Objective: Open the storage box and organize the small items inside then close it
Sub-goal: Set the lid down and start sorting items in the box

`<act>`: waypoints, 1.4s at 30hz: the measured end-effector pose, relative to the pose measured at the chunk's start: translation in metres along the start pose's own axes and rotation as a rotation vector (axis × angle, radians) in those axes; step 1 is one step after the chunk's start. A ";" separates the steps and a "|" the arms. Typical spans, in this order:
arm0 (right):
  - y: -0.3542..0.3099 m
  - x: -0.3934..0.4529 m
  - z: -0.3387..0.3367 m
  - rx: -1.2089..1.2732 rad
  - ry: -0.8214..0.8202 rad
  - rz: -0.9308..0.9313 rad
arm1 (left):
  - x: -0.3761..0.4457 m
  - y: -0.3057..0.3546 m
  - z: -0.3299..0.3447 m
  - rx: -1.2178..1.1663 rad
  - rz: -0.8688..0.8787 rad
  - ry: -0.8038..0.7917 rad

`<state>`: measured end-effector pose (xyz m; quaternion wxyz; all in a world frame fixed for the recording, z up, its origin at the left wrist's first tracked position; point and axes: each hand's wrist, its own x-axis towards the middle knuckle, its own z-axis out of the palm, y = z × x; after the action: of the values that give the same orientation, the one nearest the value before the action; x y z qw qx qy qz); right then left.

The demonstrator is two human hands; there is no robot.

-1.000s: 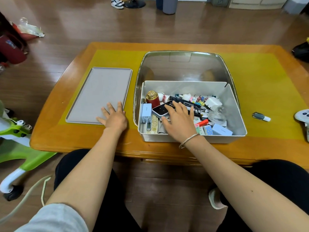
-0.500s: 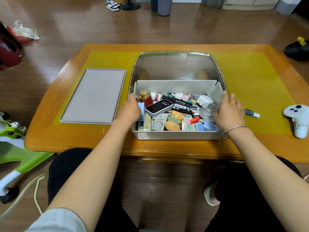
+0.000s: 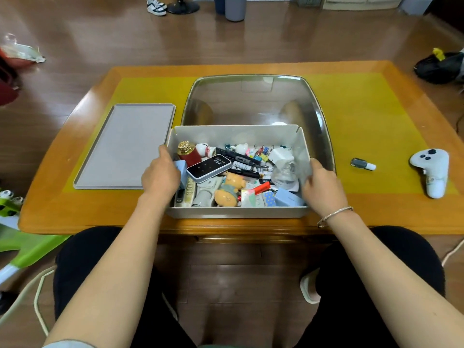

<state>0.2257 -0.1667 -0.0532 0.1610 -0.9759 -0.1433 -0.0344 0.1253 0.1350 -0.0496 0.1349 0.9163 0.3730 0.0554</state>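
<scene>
Now both hands [image 3: 160,175] [image 3: 324,187] seemingly grip storage box [image 3: 236,212] sides; lid [image 3: 125,146] left.

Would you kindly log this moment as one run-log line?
storage box: open, cluttered | lid: on table, left | left hand: grips left wall | right hand: grips right wall

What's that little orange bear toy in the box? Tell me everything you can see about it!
The bear toy is a small, chubby figure, orange-tan, with round ears and a pale blue-grey top. It looks like smooth plastic or vinyl. It lies tilted on the jumble in the box, near the front wall and about the middle. Its head almost meets the dark remote behind it, a red marker lies to its right, and a grey tube is at its left. Neither hand touches it.
</scene>
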 end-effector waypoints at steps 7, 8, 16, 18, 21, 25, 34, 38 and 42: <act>0.040 0.020 -0.009 0.205 0.195 -0.017 | 0.001 0.001 0.005 0.042 0.059 0.034; 0.052 0.028 -0.007 0.134 0.199 0.015 | 0.001 0.001 0.006 0.036 0.057 0.040; 0.102 0.063 0.018 -0.137 -0.119 0.359 | 0.001 0.004 0.010 0.048 0.038 0.084; 0.103 0.063 0.021 -0.113 -0.181 0.420 | 0.001 0.003 0.011 0.050 0.045 0.094; 0.101 0.060 0.024 -0.136 -0.130 0.327 | 0.001 0.002 0.013 0.056 0.057 0.106; 0.096 0.056 0.026 -0.189 -0.060 0.163 | -0.001 0.002 0.012 0.050 0.060 0.113; 0.091 0.060 0.019 -0.011 -0.010 0.177 | 0.000 0.000 0.014 0.043 0.066 0.115; 0.069 0.058 0.002 0.214 0.179 0.078 | 0.000 0.003 0.013 -0.011 0.058 0.095; 0.033 0.049 -0.012 0.453 0.242 -0.121 | -0.003 0.010 0.010 0.007 0.065 0.195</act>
<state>0.2823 -0.1872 -0.0463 0.3892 -0.8934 -0.1850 -0.1273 0.1319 0.1240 -0.0558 0.0930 0.9186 0.3548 0.1473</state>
